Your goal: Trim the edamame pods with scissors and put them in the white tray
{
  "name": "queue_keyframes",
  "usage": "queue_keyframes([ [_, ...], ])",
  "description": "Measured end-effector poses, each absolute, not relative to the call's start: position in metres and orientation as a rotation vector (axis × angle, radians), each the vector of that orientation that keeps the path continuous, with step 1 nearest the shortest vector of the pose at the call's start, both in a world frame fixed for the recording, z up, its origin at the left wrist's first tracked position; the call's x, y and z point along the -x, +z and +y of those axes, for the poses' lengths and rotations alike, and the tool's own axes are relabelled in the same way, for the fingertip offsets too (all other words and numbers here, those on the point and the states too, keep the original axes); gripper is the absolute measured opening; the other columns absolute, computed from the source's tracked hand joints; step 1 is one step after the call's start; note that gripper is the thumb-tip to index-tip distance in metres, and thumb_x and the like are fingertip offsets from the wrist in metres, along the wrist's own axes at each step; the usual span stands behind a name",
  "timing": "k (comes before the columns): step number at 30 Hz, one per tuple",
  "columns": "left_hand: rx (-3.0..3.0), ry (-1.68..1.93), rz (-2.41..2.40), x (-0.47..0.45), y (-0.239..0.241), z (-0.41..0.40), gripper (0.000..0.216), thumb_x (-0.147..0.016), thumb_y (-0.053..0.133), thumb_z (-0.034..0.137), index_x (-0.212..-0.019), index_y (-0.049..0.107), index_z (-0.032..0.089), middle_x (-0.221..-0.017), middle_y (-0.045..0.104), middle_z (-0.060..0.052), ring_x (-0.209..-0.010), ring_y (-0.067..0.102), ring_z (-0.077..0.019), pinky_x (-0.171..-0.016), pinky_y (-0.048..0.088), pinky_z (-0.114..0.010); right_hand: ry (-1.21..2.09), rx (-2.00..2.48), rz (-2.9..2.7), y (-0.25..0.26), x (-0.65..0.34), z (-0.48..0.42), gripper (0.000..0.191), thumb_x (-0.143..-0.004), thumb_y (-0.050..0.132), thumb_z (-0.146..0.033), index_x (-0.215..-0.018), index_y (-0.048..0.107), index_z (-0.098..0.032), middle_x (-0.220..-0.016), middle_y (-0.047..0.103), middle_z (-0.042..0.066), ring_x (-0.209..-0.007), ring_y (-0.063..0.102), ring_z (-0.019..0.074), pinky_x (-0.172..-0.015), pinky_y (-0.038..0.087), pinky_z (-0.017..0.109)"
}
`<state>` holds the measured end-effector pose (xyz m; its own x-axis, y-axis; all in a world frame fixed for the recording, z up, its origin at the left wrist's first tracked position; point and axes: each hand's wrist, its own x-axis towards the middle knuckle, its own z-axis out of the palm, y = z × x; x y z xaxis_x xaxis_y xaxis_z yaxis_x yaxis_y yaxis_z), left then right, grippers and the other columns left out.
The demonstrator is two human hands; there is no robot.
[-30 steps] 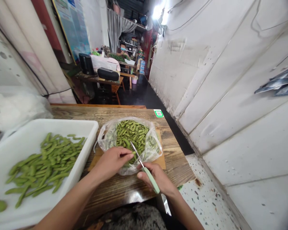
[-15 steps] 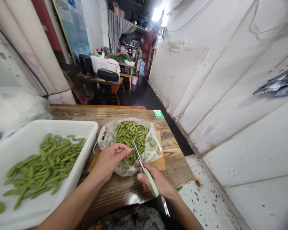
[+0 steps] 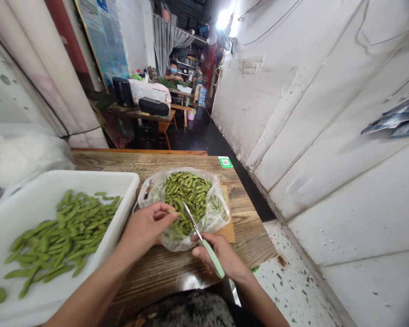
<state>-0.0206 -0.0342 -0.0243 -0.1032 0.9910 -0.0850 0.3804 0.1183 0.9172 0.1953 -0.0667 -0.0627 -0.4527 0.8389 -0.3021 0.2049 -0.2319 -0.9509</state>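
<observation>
My left hand (image 3: 149,223) is closed in a pinch on a green edamame pod (image 3: 172,211), of which only a small part shows. It hovers over the left side of a clear plastic bag (image 3: 221,200) full of edamame pods (image 3: 191,187). My right hand (image 3: 226,259) is wrapped round the light green handle of a pair of scissors (image 3: 211,255). The blades look closed, and their tips lie over the pods, just right of my left fingers and apart from them. At the left stands a white plastic tray (image 3: 133,184) with many loose pods (image 3: 68,231).
The wooden table (image 3: 248,213) carries a board (image 3: 229,234) under the bag and a green QR code card (image 3: 225,162) at its far corner. A white plastic bag (image 3: 23,145) bulges behind the tray. Farther back a person (image 3: 173,72) sits at another table. A wall runs along the right.
My left hand has drawn back to the left with the pod, away from the scissors. The blades have closed and shifted slightly left.
</observation>
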Motion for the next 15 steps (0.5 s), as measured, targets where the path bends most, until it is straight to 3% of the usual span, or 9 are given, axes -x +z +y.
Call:
queue_keyframes([
  [3, -1.858, 0.802, 2.167, 0.059, -0.007, -0.040, 0.029, -0.077, 0.050, 0.038, -0.092, 0.069, 0.021, -0.074, 0.067, -0.007, -0.080, 0.060, -0.0280, -0.080, 0.046, -0.042, 1.676, 1.253, -1.548, -0.067, -0.198, -0.064, 0.057, -0.071, 0.068, -0.058, -0.108, 0.058, -0.015, -0.057, 0.045, -0.006, -0.039, 0.042, 0.0067, -0.036, 0.033, 0.018],
  [7, -2.203, 0.587, 2.472, 0.079, 0.001, -0.036, 0.038, -0.079, 0.049, 0.033, -0.107, 0.069, 0.016, -0.115, 0.058, -0.022, -0.108, 0.047, -0.0475, -0.082, 0.037, -0.061, 1.649, 1.245, -1.514, -0.071, -0.200, -0.061, 0.056, -0.075, 0.065, -0.058, -0.109, 0.056, -0.015, -0.056, 0.045, -0.007, -0.039, 0.042, 0.0069, -0.036, 0.034, 0.018],
  [9, -2.303, 0.494, 2.341, 0.065, -0.009, -0.026, 0.037, -0.080, 0.049, 0.028, -0.110, 0.069, 0.019, -0.123, 0.055, -0.021, -0.111, 0.046, -0.0456, -0.083, 0.036, -0.059, 1.650, 1.219, -1.510, -0.072, -0.199, -0.060, 0.056, -0.076, 0.065, -0.058, -0.110, 0.056, -0.014, -0.054, 0.044, -0.007, -0.039, 0.042, 0.0070, -0.037, 0.035, 0.018],
  [12, -2.434, 0.412, 1.992, 0.032, -0.034, -0.004, 0.031, -0.081, 0.047, 0.017, -0.096, 0.073, 0.026, -0.106, 0.066, -0.012, -0.104, 0.054, -0.0317, -0.090, 0.033, -0.051, 1.655, 1.214, -1.504, -0.071, -0.200, -0.062, 0.057, -0.075, 0.066, -0.058, -0.111, 0.056, -0.014, -0.052, 0.045, -0.008, -0.039, 0.042, 0.0069, -0.037, 0.035, 0.018],
  [15, -2.510, 0.395, 1.891, 0.009, -0.055, 0.015, 0.030, -0.082, 0.045, 0.015, -0.092, 0.073, 0.024, -0.094, 0.066, -0.011, -0.099, 0.055, -0.0290, -0.087, 0.034, -0.046, 1.663, 1.226, -1.479, -0.070, -0.202, -0.064, 0.059, -0.074, 0.066, -0.058, -0.110, 0.056, -0.014, -0.050, 0.044, -0.008, -0.038, 0.042, 0.0069, -0.037, 0.036, 0.017],
])
